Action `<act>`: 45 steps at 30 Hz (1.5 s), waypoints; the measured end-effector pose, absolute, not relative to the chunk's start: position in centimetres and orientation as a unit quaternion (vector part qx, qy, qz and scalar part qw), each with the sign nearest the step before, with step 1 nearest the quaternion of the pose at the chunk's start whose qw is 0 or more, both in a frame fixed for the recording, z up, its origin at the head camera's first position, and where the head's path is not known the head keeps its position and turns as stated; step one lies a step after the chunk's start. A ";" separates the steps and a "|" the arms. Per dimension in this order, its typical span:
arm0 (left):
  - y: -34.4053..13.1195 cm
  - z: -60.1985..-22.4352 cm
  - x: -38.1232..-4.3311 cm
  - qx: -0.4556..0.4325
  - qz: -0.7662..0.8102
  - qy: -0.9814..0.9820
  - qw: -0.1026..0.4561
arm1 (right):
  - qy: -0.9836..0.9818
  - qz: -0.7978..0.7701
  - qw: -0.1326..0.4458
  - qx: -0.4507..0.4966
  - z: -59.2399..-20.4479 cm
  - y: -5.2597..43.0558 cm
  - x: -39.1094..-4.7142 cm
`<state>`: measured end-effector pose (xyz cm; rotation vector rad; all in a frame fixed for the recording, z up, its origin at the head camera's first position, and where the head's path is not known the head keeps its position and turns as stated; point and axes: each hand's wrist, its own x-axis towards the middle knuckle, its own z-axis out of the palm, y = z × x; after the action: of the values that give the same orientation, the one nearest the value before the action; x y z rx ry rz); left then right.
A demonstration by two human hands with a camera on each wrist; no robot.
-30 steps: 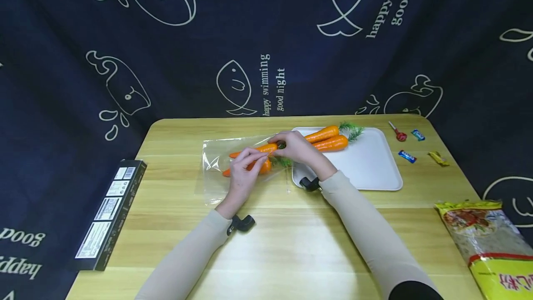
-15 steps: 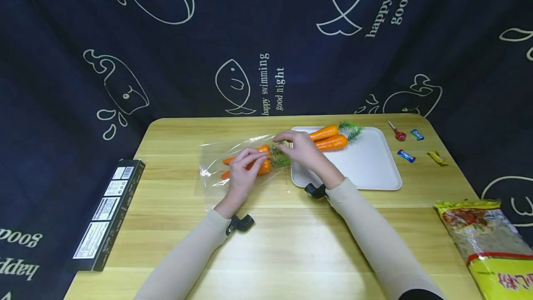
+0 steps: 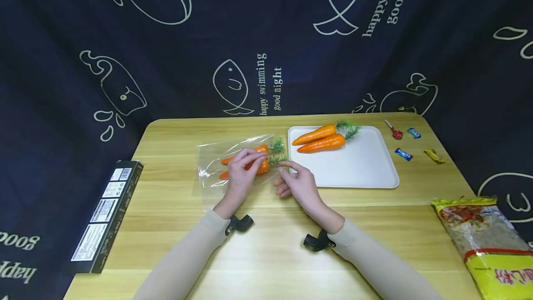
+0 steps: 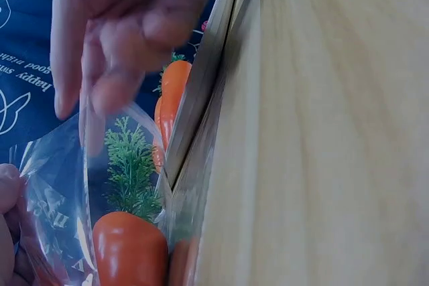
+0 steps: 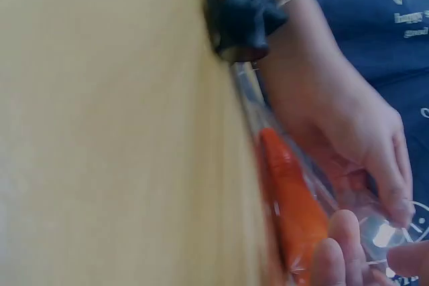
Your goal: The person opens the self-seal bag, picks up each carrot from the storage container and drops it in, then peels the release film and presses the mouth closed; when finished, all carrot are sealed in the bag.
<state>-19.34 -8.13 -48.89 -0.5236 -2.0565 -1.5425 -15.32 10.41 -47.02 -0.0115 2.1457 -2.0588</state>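
Note:
A clear plastic bag (image 3: 209, 165) lies left of the tray, its mouth facing right. Two orange carrots (image 3: 263, 167) with green tops are inside, partly hidden by my left hand (image 3: 241, 174), which pinches the bag's upper layer. In the left wrist view one carrot (image 4: 131, 252) shows through the film, leaves toward the opening. My right hand (image 3: 304, 188) hovers at the bag's mouth with loosely bent fingers and a gap between thumb and forefinger. Whether its fingertips touch the film cannot be told. Two more carrots (image 3: 322, 144) rest on the white tray (image 3: 362, 170).
Beyond the tray's right side lie a red lollipop (image 3: 395, 132), two blue-wrapped candies (image 3: 404, 154) and a yellow-wrapped candy (image 3: 434, 155). A yellow food packet (image 3: 491, 249) is at the front right. A long black box (image 3: 106, 216) lies along the left edge.
My right hand has let go at the upper carrot's leafy end and moved right, then down toward the front of the bag's mouth. My left hand keeps its pinch in nearly the same place.

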 end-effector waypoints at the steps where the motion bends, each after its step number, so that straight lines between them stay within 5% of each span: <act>1: -8.1 -48.9 -19.4 -0.193 -0.566 -0.760 0.255 | 0.713 -0.696 0.081 -0.002 -47.3 10.2 -15.4; 8: -8.2 -47.6 -20.0 -0.173 -0.560 -0.784 0.205 | 0.716 -0.696 0.051 -0.020 -48.1 9.9 -15.8; 14: -10.2 -41.6 -23.8 -0.148 -0.510 -0.838 0.130 | 0.721 -0.691 0.054 -0.015 -48.3 9.9 -15.6; 18: -10.6 -39.0 -29.2 -0.177 -0.411 -0.894 0.014 | 0.722 -0.690 0.043 -0.017 -48.3 10.0 -15.8; 22: -9.8 -40.3 -33.7 -0.209 -0.365 -0.898 -0.126 | 0.720 -0.693 0.037 -0.012 -48.6 10.0 -15.9; 28: -8.5 -42.9 -35.8 -0.243 -0.343 -0.873 -0.248 | 0.722 -0.690 0.053 -0.022 -49.0 9.7 -15.6; 38: -8.9 -41.3 -35.4 -0.199 -0.389 -0.879 -0.193 | 0.753 -0.655 0.031 -0.043 -48.3 9.9 -15.5; 45: -12.4 -35.1 -30.2 -0.187 -0.509 -0.835 -0.096 | 0.845 -0.506 -0.072 -0.158 -44.6 11.6 -15.3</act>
<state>-30.22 -12.41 -35.06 -0.6269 -2.7953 -1.7048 -15.26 11.57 -44.63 -0.5210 2.7840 -1.6659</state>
